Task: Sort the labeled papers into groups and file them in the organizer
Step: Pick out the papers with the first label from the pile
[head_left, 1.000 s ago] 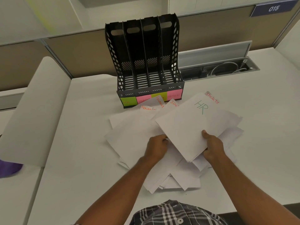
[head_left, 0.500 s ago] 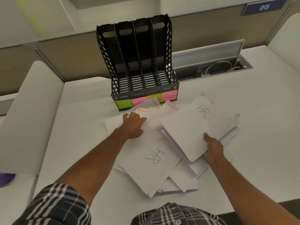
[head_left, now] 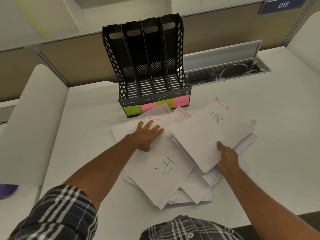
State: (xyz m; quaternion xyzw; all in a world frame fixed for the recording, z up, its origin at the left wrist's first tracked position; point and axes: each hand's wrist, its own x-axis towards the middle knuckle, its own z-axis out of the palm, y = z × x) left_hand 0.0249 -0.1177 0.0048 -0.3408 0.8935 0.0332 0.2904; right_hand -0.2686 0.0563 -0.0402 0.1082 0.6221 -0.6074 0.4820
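Note:
A loose pile of white papers (head_left: 195, 186) lies on the desk in front of the black four-slot organizer (head_left: 147, 66). My right hand (head_left: 226, 158) grips the near corner of a sheet marked HR (head_left: 206, 134) in green, lifted a little off the pile. A second HR sheet (head_left: 162, 167) lies flat to its left. My left hand (head_left: 147, 134) rests flat with fingers spread on the pile's far left part, just short of sheets marked FINANCE (head_left: 155, 116) and SPORTS (head_left: 183, 113). All organizer slots look empty.
Green, pink, yellow and pink sticky labels (head_left: 155, 105) run along the organizer's front; the leftmost reads HR. An open cable tray (head_left: 228, 71) sits in the white desk (head_left: 277, 135) at the back right. A partition wall stands behind. A purple object (head_left: 7, 189) shows at far left.
My left hand has let go of the near edge of the pile and reached forward to its far left part, uncovering the second HR sheet. The right hand keeps its HR sheet.

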